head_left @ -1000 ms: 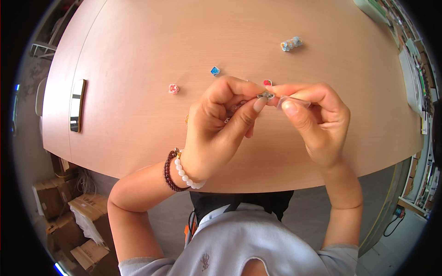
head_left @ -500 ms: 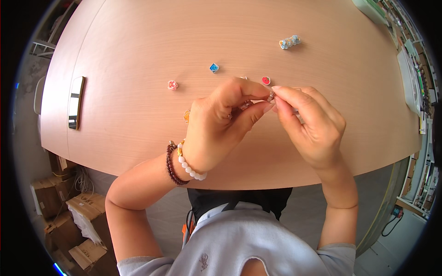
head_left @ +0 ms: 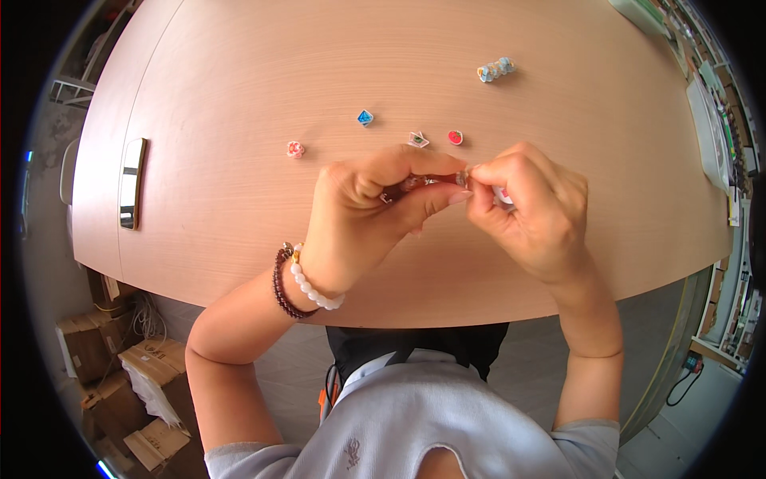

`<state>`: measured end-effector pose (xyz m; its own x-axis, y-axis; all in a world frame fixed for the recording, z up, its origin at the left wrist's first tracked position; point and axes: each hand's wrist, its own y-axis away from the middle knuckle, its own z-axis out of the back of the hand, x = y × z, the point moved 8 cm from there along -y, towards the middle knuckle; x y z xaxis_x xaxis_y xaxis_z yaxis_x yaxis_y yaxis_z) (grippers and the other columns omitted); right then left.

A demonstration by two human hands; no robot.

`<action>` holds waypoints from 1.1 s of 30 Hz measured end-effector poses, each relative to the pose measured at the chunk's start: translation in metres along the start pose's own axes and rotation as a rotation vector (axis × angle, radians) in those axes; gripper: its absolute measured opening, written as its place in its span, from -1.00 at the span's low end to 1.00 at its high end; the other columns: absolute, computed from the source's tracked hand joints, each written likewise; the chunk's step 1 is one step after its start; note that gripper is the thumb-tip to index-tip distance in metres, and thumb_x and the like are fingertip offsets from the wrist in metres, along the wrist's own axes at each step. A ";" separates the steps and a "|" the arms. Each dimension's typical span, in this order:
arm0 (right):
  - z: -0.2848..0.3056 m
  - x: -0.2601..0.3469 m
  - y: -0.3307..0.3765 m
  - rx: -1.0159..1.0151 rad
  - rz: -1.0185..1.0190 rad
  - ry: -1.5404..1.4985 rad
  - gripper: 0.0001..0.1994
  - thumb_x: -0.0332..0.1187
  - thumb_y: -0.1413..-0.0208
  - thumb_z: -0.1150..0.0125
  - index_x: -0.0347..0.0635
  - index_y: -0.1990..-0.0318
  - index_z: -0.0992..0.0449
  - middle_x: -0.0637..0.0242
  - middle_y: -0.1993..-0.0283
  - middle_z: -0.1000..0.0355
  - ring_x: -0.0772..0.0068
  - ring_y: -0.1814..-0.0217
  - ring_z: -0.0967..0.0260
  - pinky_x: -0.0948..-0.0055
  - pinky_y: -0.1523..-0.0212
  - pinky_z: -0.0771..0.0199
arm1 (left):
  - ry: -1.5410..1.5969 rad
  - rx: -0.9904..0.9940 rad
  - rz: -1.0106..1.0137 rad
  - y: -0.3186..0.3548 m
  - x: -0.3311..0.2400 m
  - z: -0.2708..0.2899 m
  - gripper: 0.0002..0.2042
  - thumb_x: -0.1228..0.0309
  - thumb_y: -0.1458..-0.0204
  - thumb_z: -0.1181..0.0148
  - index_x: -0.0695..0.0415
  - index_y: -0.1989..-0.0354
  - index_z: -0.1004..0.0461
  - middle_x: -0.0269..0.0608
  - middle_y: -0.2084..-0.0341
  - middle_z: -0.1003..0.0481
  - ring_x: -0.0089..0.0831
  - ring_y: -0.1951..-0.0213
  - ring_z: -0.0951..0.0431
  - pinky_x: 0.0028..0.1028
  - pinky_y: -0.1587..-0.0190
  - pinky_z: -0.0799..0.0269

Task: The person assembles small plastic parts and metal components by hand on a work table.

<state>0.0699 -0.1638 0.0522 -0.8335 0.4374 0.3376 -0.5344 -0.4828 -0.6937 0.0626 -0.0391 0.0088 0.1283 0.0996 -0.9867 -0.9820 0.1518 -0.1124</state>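
My left hand (head_left: 351,215) is closed, thumb and forefinger pinching the end of a short band of small shiny links (head_left: 410,184), pinkish and silvery. The rest of the band curves back into the palm, largely hidden. My right hand (head_left: 536,211) meets it at the left fingertips, its thumb and forefinger pressed together at the band's end. Between the right fingers shows a small white-and-red piece (head_left: 502,195), too covered to name. Just beyond the hands lie a red charm (head_left: 456,137) and a white-edged charm with green (head_left: 417,139).
Farther left on the wooden table (head_left: 239,96) are a blue diamond-shaped charm (head_left: 365,118) and a pink flower-like charm (head_left: 295,149). A coiled light-blue piece (head_left: 496,70) lies at the far right. Near the left edge rests a phone (head_left: 132,184). Cardboard boxes (head_left: 155,361) stand on the floor at left.
My right fingers have curled in more tightly at the band's end, and the white-and-red piece now shows between them. The white-edged charm has come into view; an orange charm is now hidden behind my left hand.
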 end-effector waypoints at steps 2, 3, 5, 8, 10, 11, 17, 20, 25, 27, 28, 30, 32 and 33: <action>0.001 0.002 -0.001 0.003 -0.005 -0.016 -0.81 -0.61 0.29 -0.23 -0.17 0.53 -0.33 0.39 0.62 -0.28 0.50 0.70 -0.25 0.56 0.73 -0.22 | 0.012 0.020 -0.001 -0.003 0.000 0.003 -0.82 0.65 0.09 -0.21 0.30 0.27 -0.47 -0.24 0.46 -0.53 -0.72 0.58 -0.41 -0.75 0.59 -0.33; 0.000 -0.002 -0.001 0.054 -0.101 -0.167 -0.83 -0.61 0.26 -0.21 -0.19 0.54 -0.33 0.40 0.62 -0.27 0.55 0.69 -0.23 0.59 0.71 -0.22 | 0.056 0.008 0.032 -0.004 0.003 0.006 -0.83 0.64 0.10 -0.21 0.29 0.28 -0.46 -0.24 0.46 -0.53 -0.73 0.60 -0.39 -0.76 0.61 -0.31; 0.002 -0.003 -0.001 0.106 -0.197 -0.319 -0.86 -0.61 0.23 -0.18 -0.20 0.54 -0.34 0.41 0.63 -0.27 0.61 0.69 -0.22 0.62 0.69 -0.21 | 0.100 -0.004 0.064 -0.006 0.008 0.013 -0.83 0.64 0.10 -0.22 0.29 0.29 -0.46 -0.24 0.46 -0.53 -0.73 0.62 -0.38 -0.76 0.63 -0.29; 0.006 -0.030 0.008 0.124 -0.530 -0.560 -0.90 -0.60 0.17 -0.15 -0.21 0.53 -0.36 0.44 0.64 -0.27 0.71 0.65 -0.19 0.67 0.63 -0.19 | 0.096 0.009 0.158 -0.009 0.013 0.022 -0.83 0.52 0.09 -0.26 0.22 0.30 -0.48 -0.38 0.57 -0.47 -0.77 0.66 -0.31 -0.74 0.64 -0.24; 0.012 -0.048 0.018 0.145 -0.665 -0.495 -0.91 -0.59 0.13 -0.14 -0.22 0.50 -0.37 0.47 0.63 -0.28 0.77 0.61 -0.18 0.72 0.59 -0.17 | 0.112 0.044 0.225 -0.009 0.014 0.019 -0.84 0.55 0.09 -0.25 0.22 0.31 -0.48 -0.40 0.56 -0.47 -0.78 0.64 -0.32 -0.75 0.62 -0.25; 0.012 -0.044 0.013 0.184 -0.537 -0.336 -0.90 -0.58 0.16 -0.19 -0.22 0.47 -0.39 0.42 0.59 -0.32 0.68 0.61 -0.25 0.67 0.61 -0.24 | 0.115 0.048 0.225 -0.009 0.012 0.017 -0.84 0.55 0.09 -0.25 0.22 0.31 -0.48 -0.40 0.56 -0.47 -0.78 0.64 -0.32 -0.75 0.62 -0.25; 0.003 -0.008 0.000 0.065 -0.164 -0.182 -0.82 -0.53 0.21 -0.29 -0.18 0.39 -0.45 0.33 0.51 -0.37 0.48 0.60 -0.36 0.50 0.67 -0.31 | -0.063 0.042 -0.007 -0.002 -0.007 0.013 -0.83 0.67 0.10 -0.20 0.25 0.29 -0.45 -0.30 0.42 -0.52 -0.78 0.57 -0.36 -0.77 0.59 -0.28; 0.002 -0.006 0.001 0.055 -0.125 -0.128 -0.83 -0.53 0.22 -0.29 -0.16 0.42 -0.44 0.37 0.52 -0.37 0.48 0.62 -0.34 0.50 0.68 -0.31 | -0.090 0.065 0.049 -0.002 -0.003 0.007 -0.81 0.68 0.10 -0.20 0.25 0.28 -0.45 -0.33 0.38 -0.51 -0.79 0.56 -0.35 -0.77 0.56 -0.29; -0.003 -0.006 0.002 0.088 -0.125 -0.173 -0.84 -0.53 0.23 -0.29 -0.15 0.47 -0.42 0.39 0.54 -0.36 0.48 0.65 -0.32 0.50 0.69 -0.30 | -0.029 0.084 0.056 0.000 -0.001 0.003 -0.80 0.68 0.12 -0.22 0.25 0.28 -0.46 -0.37 0.38 -0.49 -0.79 0.55 -0.33 -0.77 0.56 -0.29; -0.002 -0.007 0.002 0.077 -0.144 -0.174 -0.85 -0.54 0.22 -0.28 -0.15 0.48 -0.41 0.38 0.56 -0.35 0.47 0.65 -0.32 0.50 0.69 -0.30 | -0.049 0.088 0.062 0.000 -0.002 0.002 -0.80 0.68 0.12 -0.22 0.25 0.28 -0.46 -0.37 0.39 -0.49 -0.80 0.55 -0.33 -0.77 0.56 -0.29; -0.003 -0.007 0.002 0.077 -0.144 -0.174 -0.85 -0.54 0.22 -0.28 -0.15 0.48 -0.41 0.38 0.56 -0.35 0.47 0.65 -0.32 0.50 0.69 -0.30 | -0.070 0.093 0.068 0.000 -0.002 0.002 -0.80 0.68 0.12 -0.22 0.25 0.29 -0.46 -0.37 0.40 -0.49 -0.80 0.55 -0.33 -0.77 0.56 -0.29; -0.004 -0.007 0.002 0.084 -0.139 -0.210 -0.85 -0.56 0.23 -0.26 -0.15 0.48 -0.41 0.37 0.57 -0.34 0.47 0.65 -0.33 0.51 0.69 -0.29 | -0.054 0.097 0.111 0.000 0.000 0.002 -0.81 0.68 0.12 -0.22 0.25 0.29 -0.47 -0.38 0.44 -0.49 -0.80 0.56 -0.33 -0.78 0.56 -0.28; -0.004 -0.009 0.003 0.099 -0.156 -0.235 -0.86 -0.56 0.22 -0.25 -0.16 0.49 -0.41 0.37 0.58 -0.33 0.48 0.66 -0.32 0.53 0.68 -0.29 | -0.037 0.102 0.154 0.000 0.001 0.002 -0.82 0.68 0.12 -0.22 0.25 0.30 -0.48 -0.39 0.47 -0.49 -0.80 0.57 -0.33 -0.78 0.57 -0.27; -0.005 -0.010 0.003 0.115 -0.171 -0.262 -0.87 -0.56 0.21 -0.23 -0.17 0.50 -0.40 0.37 0.59 -0.33 0.50 0.66 -0.30 0.54 0.68 -0.28 | -0.042 0.129 0.175 0.000 0.001 0.002 -0.82 0.67 0.12 -0.23 0.24 0.31 -0.48 -0.40 0.50 -0.49 -0.80 0.59 -0.34 -0.78 0.57 -0.26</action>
<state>0.0773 -0.1658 0.0432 -0.7301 0.3168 0.6055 -0.6697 -0.5081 -0.5417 0.0628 -0.0374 0.0080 -0.0341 0.1758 -0.9838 -0.9642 0.2532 0.0787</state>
